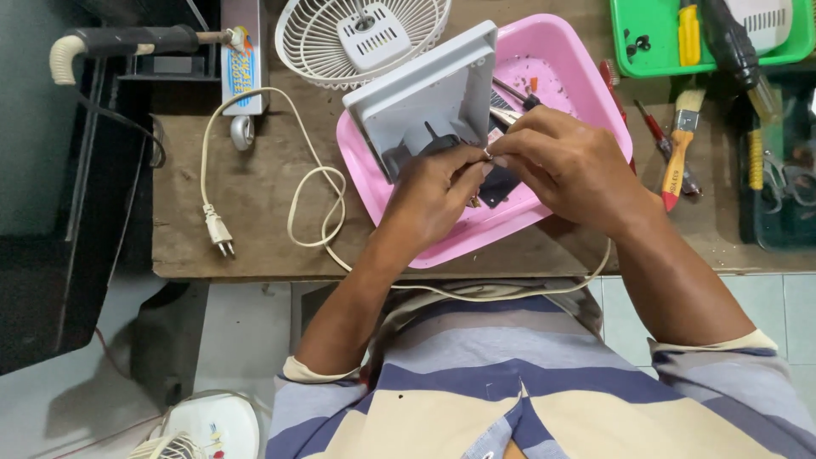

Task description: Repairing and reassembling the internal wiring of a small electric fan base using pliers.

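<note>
My left hand [433,191] and right hand [565,161] pinch a small metal part [488,154] over the pink tray [586,72], catching any drops

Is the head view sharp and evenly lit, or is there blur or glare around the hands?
Head view: light even and soft, no glare on the pink plastic tray; left hand and right hand sharp; table edges bow slightly from wide-angle distortion.

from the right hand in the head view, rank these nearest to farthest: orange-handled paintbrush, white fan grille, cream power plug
Measured from the right hand:
1. Orange-handled paintbrush, just to the hand's right on the wooden table.
2. White fan grille, up and left, at the table's far edge.
3. Cream power plug, far left, near the table's front edge.
</note>
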